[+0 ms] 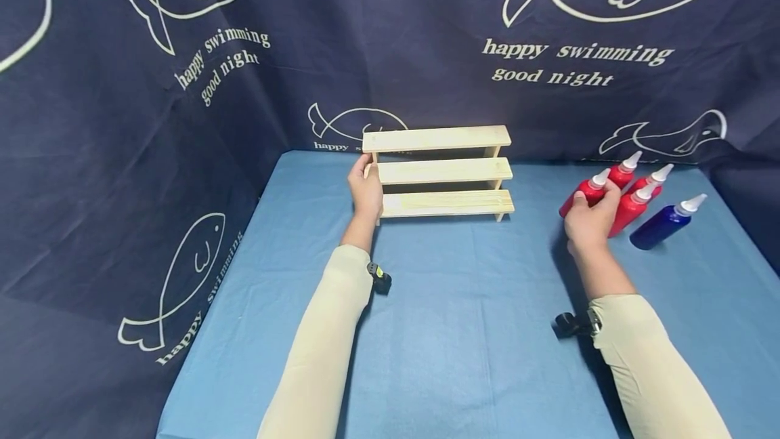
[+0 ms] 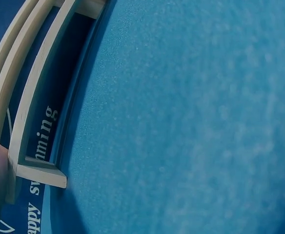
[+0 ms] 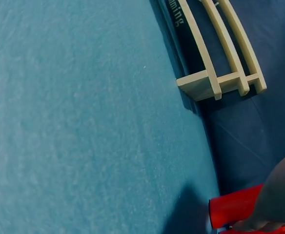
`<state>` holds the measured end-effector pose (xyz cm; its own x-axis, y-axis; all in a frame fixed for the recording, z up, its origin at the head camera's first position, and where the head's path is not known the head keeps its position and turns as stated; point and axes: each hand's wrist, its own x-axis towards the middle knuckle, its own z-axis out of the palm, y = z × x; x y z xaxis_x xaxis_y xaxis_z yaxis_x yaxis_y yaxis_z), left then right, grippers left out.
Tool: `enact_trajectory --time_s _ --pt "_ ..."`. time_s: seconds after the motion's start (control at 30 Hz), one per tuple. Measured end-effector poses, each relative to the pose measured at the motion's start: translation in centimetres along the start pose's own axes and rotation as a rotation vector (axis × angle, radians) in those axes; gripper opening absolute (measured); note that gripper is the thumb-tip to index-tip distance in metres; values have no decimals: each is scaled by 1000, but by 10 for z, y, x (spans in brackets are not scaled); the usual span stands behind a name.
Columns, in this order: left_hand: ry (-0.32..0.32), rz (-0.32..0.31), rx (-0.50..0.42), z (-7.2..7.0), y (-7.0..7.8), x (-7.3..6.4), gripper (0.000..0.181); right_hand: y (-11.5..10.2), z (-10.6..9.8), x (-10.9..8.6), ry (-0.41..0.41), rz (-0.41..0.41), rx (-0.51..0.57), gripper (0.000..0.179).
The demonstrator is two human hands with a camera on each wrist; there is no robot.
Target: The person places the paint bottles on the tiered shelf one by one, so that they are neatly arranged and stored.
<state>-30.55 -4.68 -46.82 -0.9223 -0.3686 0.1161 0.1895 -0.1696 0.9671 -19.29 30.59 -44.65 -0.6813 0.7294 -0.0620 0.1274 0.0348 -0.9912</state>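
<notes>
A three-tier wooden display rack (image 1: 447, 170) stands at the back of the table. My left hand (image 1: 367, 192) grips its left end, and a bit of that hand shows at the edge of the left wrist view beside the rack (image 2: 28, 97). On the right, my right hand (image 1: 590, 222) holds a red squeeze bottle (image 1: 588, 191) with a white pointed nozzle. In the right wrist view, the red bottle (image 3: 235, 208) lies against the fingers. Several more red squeeze bottles (image 1: 629, 211) stand close around the hand, partly hidden by it.
A dark blue squeeze bottle (image 1: 661, 227) with a white nozzle stands right of the red ones. Blue cloth covers the table (image 1: 439, 330). Dark blue curtains (image 1: 390, 39) with white fish drawings and lettering hang behind and along the left side.
</notes>
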Motion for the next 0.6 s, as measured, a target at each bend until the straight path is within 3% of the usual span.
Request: enact_trajectory --time_s 0.2,0.6 --pt "7 -8 5 0 0 0 33 -3 -1 1 -13 42 157 42" --pt "31 13 11 0 -3 2 33 -13 -3 -8 -125 56 207 35"
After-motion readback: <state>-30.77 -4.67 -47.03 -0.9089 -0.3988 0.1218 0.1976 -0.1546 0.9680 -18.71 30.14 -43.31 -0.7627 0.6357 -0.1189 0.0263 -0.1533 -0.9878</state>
